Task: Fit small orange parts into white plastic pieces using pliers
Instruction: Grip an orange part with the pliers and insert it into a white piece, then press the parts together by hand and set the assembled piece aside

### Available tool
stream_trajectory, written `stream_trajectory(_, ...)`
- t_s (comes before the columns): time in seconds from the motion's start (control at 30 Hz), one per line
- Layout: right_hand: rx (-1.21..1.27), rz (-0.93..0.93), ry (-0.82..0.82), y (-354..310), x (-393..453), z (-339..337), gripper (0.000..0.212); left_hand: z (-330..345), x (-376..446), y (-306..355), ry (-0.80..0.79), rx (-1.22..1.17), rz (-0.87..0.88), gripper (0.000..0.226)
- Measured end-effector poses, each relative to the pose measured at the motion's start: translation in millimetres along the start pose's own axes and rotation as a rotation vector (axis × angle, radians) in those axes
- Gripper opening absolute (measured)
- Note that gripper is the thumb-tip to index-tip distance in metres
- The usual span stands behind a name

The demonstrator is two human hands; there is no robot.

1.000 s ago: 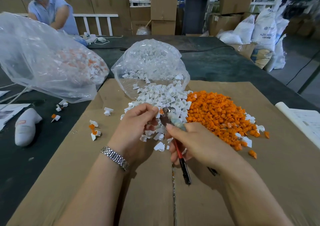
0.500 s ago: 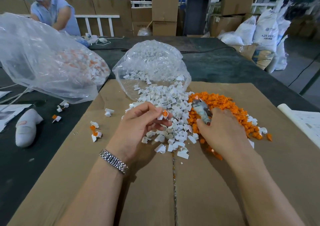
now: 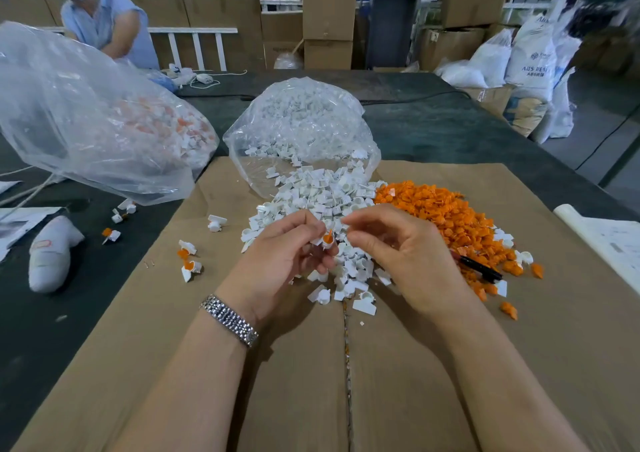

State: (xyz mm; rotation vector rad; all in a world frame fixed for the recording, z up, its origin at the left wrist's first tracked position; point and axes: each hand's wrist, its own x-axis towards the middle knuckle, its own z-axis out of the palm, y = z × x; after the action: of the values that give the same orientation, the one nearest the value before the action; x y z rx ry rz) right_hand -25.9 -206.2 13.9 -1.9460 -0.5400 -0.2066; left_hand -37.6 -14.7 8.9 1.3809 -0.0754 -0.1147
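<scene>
My left hand [image 3: 287,261] pinches a white piece [image 3: 320,242] with its orange part [image 3: 328,236] unseated; right fingers [image 3: 349,222] pinch nothing certain. A loose pinch risks dropping it.

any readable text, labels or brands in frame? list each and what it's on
"ABS RES": blue print on a white sack at the far right, cut off at the sack's edge; the logo above it and the line below are too blurred to read.
Printed sheet at the right table edge: too small to read.
Cardboard boxes behind: no legible print.
</scene>
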Motion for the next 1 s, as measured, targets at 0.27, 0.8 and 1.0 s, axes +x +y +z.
stream_trajectory(0.27, 0.026, -0.094, -0.107, 3, -2, 3, 0.015, 3, 0, -4, -0.049, 0.083, -0.058, 0.031)
stream_trajectory(0.8, -0.371, -0.304, -0.164, -4, -5, 13, 0.004, 2, 1, -12, 0.001, 0.361, 0.036, 0.023)
stream_trajectory(1.0, -0.325, -0.374, -0.208, -4, -8, 9, 0.008, 3, -2, -10, -0.028, 0.207, -0.062, 0.021)
